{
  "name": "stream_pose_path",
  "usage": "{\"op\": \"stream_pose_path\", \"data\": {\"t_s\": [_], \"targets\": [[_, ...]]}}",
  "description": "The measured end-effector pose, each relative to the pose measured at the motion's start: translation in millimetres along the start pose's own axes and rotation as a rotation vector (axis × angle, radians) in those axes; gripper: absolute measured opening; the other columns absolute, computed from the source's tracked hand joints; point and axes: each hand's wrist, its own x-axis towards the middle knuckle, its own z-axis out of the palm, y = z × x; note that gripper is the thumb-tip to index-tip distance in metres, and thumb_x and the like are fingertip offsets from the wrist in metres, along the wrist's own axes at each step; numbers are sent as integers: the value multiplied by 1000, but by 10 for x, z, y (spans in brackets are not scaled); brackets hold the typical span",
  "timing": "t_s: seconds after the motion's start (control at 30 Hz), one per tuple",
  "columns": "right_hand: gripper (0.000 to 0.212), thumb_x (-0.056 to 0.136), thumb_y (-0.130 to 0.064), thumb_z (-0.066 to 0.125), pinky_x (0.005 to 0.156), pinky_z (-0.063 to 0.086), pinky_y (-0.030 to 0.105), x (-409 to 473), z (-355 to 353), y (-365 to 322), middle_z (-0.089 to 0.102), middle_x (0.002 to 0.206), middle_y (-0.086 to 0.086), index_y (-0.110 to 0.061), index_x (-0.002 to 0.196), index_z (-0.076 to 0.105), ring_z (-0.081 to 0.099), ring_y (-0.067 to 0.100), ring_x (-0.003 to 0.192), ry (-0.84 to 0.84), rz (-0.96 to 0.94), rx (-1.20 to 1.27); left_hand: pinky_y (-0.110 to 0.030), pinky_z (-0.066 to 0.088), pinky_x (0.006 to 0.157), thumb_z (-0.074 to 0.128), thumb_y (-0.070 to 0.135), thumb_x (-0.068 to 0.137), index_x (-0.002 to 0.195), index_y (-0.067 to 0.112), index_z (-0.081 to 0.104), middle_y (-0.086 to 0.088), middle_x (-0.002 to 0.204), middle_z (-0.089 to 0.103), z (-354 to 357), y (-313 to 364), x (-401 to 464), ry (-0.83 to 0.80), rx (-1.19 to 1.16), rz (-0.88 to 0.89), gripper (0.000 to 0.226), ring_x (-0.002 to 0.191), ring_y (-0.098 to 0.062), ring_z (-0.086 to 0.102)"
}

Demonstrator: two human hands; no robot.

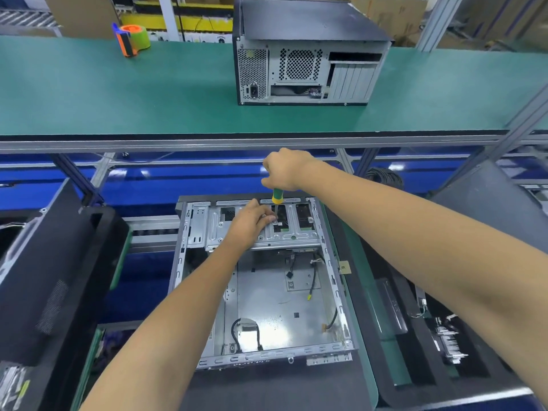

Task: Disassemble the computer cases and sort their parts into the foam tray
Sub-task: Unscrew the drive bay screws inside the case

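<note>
An opened computer case (pixel 264 301) lies flat in front of me, its steel floor bare except for a few loose cables. A metal drive bracket (pixel 213 229) spans its far end. My right hand (pixel 284 170) grips the handle of a green and yellow screwdriver (pixel 277 196), held upright with its tip down on the bracket. My left hand (pixel 250 222) rests on the bracket and pinches the screwdriver shaft near its tip. A black foam tray (pixel 421 336) lies to the right of the case and holds a few parts.
A second, closed computer case (pixel 308 54) stands on the green shelf (pixel 118 93) above. A green and orange tape dispenser (pixel 132 40) sits at the shelf's far left. A black panel (pixel 53 292) leans at my left; a grey panel (pixel 489 200) leans at the right.
</note>
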Motion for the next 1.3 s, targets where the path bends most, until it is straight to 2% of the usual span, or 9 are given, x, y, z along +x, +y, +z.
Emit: {"op": "stream_pose_path", "data": {"t_s": [0.13,0.3,0.53,0.73,0.9,1.03,1.13,1.2,1.3], "targets": [[20,96,-33,52,58,33,32,15,-43,-84,53,80,-1,-18,83,50,51,24,78,-80,-75,-87,-34,40,73,61,23,104,110,10,74,-2,93,44,7,-18,-17,3,-22,-5,20,77,-16,50],[16,93,-24,57,60,35,33,25,-87,-143,53,81,2,-18,81,48,48,25,76,-204,-68,-14,-20,33,65,61,23,103,106,10,73,0,93,44,9,-29,-29,10,-38,8,18,71,-3,49],[18,91,-28,56,58,35,31,31,-44,-88,54,80,3,-17,77,52,49,25,68,-131,76,34,-22,34,67,61,21,104,107,8,73,-2,94,44,18,-42,-21,14,-43,28,18,75,-15,50],[23,95,-31,55,58,33,32,60,-63,-82,53,77,-3,-23,76,45,44,15,67,-170,-79,-89,-6,40,64,64,18,102,107,8,74,-3,93,45,24,-79,-18,25,-108,30,15,67,0,53],[16,91,-21,59,56,29,31,59,-91,-38,53,75,-7,-22,80,47,44,17,70,-190,-234,-93,-6,41,62,70,16,98,105,7,75,2,88,42,21,-93,-12,46,-150,32,12,69,6,53],[16,86,-16,62,58,31,30,57,-89,-56,55,93,-6,-27,81,52,50,19,80,-218,-366,-140,-8,41,60,72,16,96,103,6,74,4,86,41,36,-101,-9,54,-161,38,12,66,5,52],[20,81,-11,65,59,37,33,64,-84,-29,49,95,-7,-30,81,58,54,20,85,-201,-400,-172,-21,45,66,72,20,96,106,10,74,0,90,44,41,-91,-5,39,-136,30,14,70,-5,50],[24,81,-12,69,62,44,38,63,-93,-13,51,99,-5,-28,94,58,55,23,87,-211,-373,-145,-34,51,73,72,21,97,106,11,74,-5,94,47,44,-89,3,28,-129,13,15,76,-16,51],[27,91,-28,67,68,43,41,40,-138,30,52,102,1,-21,109,47,53,28,86,-217,-293,-51,-35,48,72,71,24,97,105,13,73,0,89,43,51,-100,7,33,-126,8,14,74,-16,49]]}}
